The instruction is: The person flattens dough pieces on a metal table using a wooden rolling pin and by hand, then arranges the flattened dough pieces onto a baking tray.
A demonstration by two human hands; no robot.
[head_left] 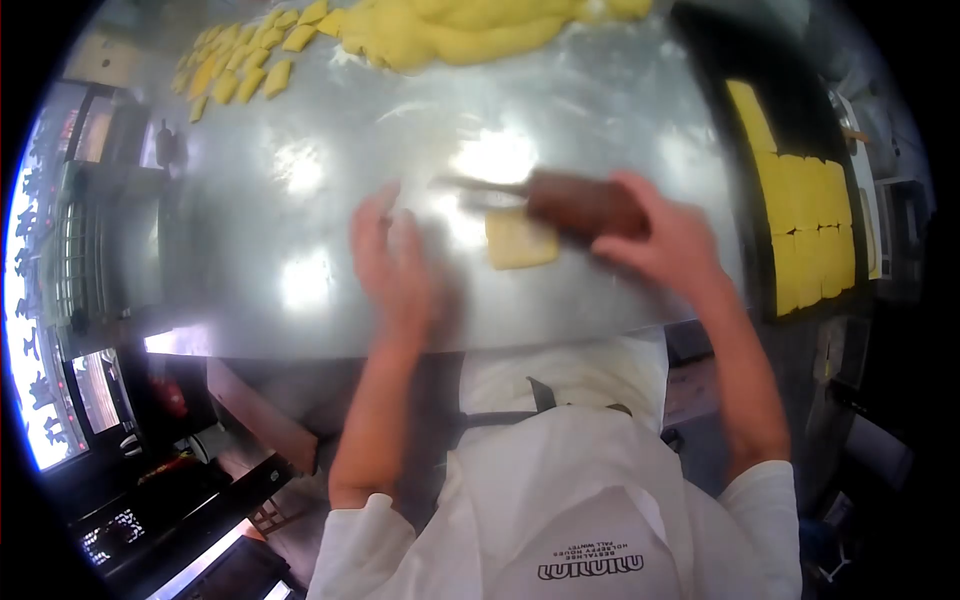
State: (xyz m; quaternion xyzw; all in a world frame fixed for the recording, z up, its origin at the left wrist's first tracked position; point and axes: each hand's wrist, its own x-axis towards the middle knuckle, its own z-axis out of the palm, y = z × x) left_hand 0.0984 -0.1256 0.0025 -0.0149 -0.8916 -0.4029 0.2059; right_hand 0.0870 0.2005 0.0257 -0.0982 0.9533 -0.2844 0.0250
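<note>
Black tray [790, 105] at right, yellow sheets [812, 205] laid inside. Right hand [672, 235] grips brown roller [585, 205], probably wooden, beside dough square [520, 240]. Left hand [392, 265] blurred, fingers loosely parted. Bare table [230, 250] left of it. Shirt [570, 490] print upside down: "FALL WINTER".

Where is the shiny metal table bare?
Bare: metal table between the left hand, small yellow dough pieces and near edge. Crowded: far edge, by the yellow dough mass; middle, by the right hand, brown roller and flat yellow dough square.
</note>
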